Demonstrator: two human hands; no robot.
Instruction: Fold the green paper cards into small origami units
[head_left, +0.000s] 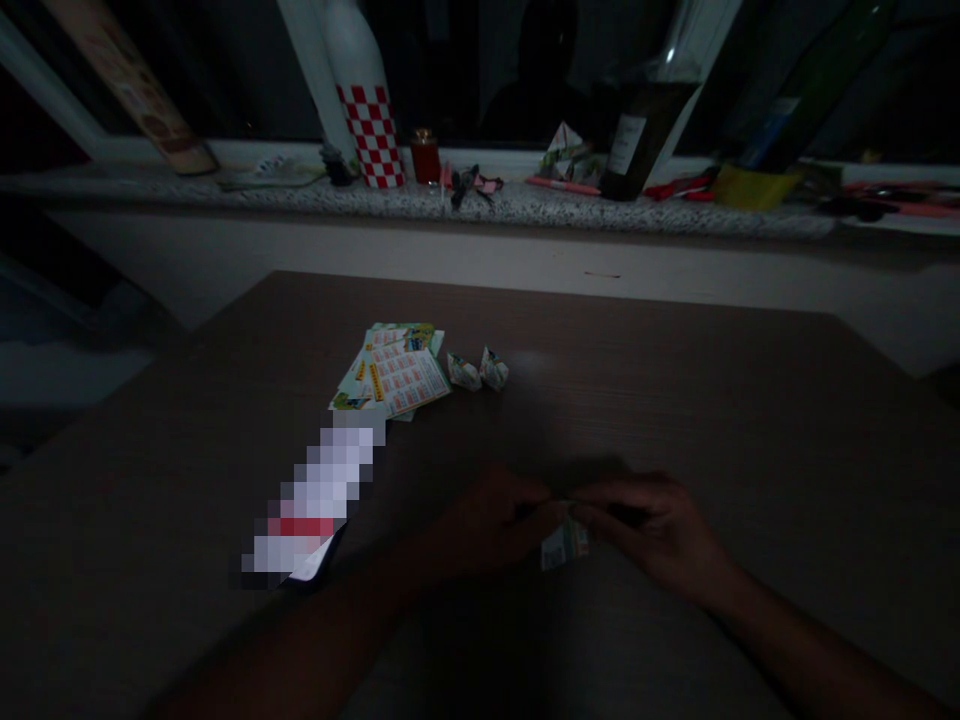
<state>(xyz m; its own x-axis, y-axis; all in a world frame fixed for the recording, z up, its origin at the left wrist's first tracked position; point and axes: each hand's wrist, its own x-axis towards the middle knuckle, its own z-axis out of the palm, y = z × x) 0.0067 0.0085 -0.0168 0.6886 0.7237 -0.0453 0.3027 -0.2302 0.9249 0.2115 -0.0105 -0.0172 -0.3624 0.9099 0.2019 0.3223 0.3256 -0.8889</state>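
In dim light both my hands meet low over a brown table (675, 400). My left hand (491, 520) and my right hand (656, 530) pinch a small printed piece of paper (564, 545) between their fingertips; part of it hangs below the fingers. Farther up the table lies a fanned stack of printed paper sheets (394, 375). Beside it sit two small folded paper pieces (478, 370). A phone (315, 500) with a lit, blurred screen lies left of my left hand.
A stone window ledge (420, 200) runs along the back. On it stand a red-and-white checked bottle (367, 110), a small red jar (425, 157), a dark wine bottle (645, 130), a green bottle (810, 90), pens and small clutter.
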